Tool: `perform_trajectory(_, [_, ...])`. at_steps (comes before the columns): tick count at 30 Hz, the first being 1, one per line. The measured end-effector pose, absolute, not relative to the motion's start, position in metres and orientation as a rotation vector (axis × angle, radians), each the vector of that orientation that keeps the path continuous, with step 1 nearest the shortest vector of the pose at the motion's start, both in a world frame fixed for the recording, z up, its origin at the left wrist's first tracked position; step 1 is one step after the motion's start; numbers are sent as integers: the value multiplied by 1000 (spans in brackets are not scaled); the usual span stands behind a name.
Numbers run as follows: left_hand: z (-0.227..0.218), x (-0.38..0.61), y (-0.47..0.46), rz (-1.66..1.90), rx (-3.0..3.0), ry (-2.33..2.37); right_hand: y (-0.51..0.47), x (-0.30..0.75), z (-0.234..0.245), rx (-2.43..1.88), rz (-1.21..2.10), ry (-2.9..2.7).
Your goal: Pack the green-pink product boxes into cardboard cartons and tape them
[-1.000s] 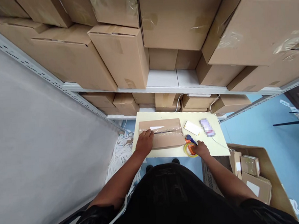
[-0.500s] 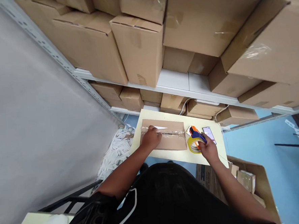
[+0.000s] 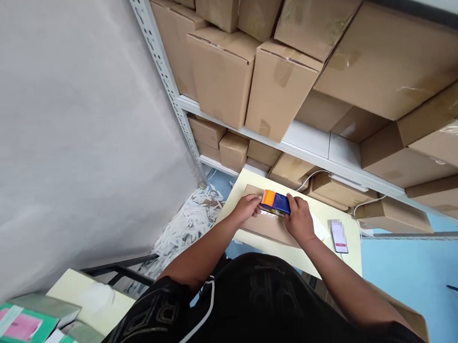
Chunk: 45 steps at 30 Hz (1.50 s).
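My right hand [image 3: 301,220] is closed around an orange and blue tape dispenser [image 3: 279,203], held low over a brown cardboard box [image 3: 269,226]. My left hand [image 3: 250,207] is at the orange end of the dispenser, its fingers pinched together. What sits between those fingertips is too small to make out. The box lies flat on a pale yellow table [image 3: 230,197]; a shiny strip shows on its top below the dispenser. Both hands and the dispenser hide part of the box top.
A phone [image 3: 339,237] lies on the table's right side, near a white paper [image 3: 320,227]. Cardboard boxes [image 3: 223,78] fill the shelves ahead. Shredded paper [image 3: 178,226] is heaped on the floor at left. Green and pink boxes [image 3: 21,326] stand at lower left.
My right hand has brought the tape dispenser left from beside the box to above it. My left hand has lifted from the box top to the dispenser's front. The view has turned left.
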State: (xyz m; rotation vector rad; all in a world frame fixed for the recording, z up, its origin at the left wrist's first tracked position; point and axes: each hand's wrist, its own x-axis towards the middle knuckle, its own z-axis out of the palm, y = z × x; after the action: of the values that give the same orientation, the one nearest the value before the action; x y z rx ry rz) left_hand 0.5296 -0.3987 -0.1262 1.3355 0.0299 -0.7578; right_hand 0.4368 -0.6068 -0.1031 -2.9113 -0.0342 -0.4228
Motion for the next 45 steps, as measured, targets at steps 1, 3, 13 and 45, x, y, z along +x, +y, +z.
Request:
perform_trajectory(1, [-125, 529, -399, -755, 1330, 35, -605, 437, -102, -2920, -414, -36])
perform_trajectory(3, [-123, 530, -399, -753, 1325, 54, -602, 440, -100, -2934, -398, -31])
perform_trajectory(13, [-136, 530, -397, -619, 1552, 178, -582, 445, -69, -3065, -87, 43])
perform_trajectory(45, [-201, 557, -336, -374, 2255, 51, -565, 431, -77, -3181, -32, -133])
